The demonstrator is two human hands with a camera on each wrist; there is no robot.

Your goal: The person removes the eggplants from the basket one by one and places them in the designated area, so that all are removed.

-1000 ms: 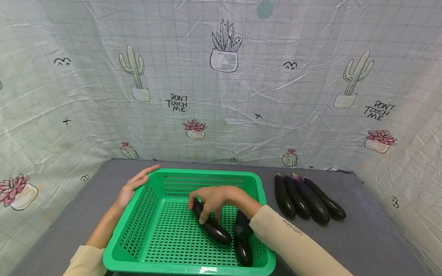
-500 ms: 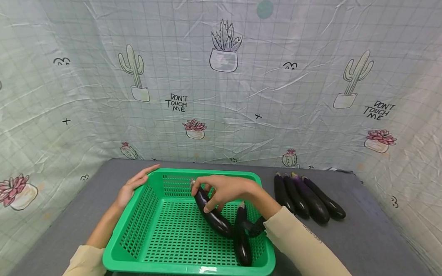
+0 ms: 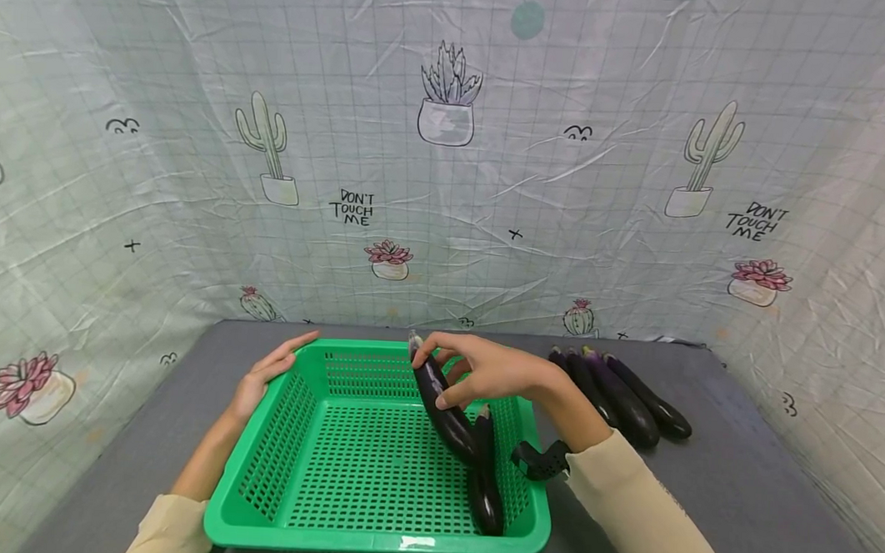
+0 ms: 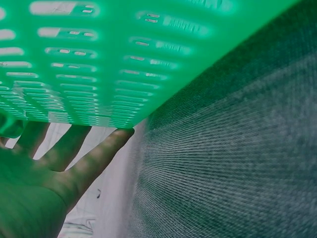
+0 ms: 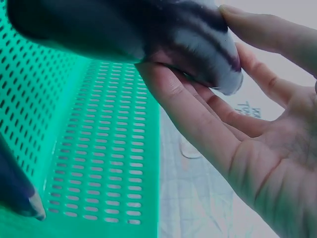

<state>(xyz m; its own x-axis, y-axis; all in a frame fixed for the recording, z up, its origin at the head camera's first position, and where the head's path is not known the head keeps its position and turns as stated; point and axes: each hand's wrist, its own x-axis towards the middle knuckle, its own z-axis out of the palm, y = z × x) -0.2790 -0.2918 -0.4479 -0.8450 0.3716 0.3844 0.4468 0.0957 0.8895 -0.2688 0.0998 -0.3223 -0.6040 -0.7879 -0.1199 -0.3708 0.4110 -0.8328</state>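
My right hand (image 3: pixel 493 371) pinches a dark purple eggplant (image 3: pixel 446 419) near its stem end, between thumb and fingers. The eggplant slants over the green perforated basket (image 3: pixel 376 542), stem end raised at the far rim, and its thick end overlaps a second eggplant (image 3: pixel 485 498) lying along the basket's right side. In the right wrist view, fingertips hold the gripped eggplant (image 5: pixel 99 32), with the other one's stem tip (image 5: pixel 32 203) at lower left. My left hand (image 3: pixel 259 380) rests against the basket's left side; in the left wrist view its fingers (image 4: pixel 96 156) reach straight along the outer wall.
Several eggplants (image 3: pixel 627 395) lie side by side on the grey table (image 3: pixel 739 501), right of the basket. A black device (image 3: pixel 541 461) is at my right wrist. Behind the table hangs a cactus-print cloth (image 3: pixel 447 185).
My right hand has lifted the eggplant's stem end up from the basket floor and moved back and to the right. The left hand and basket have stayed put.
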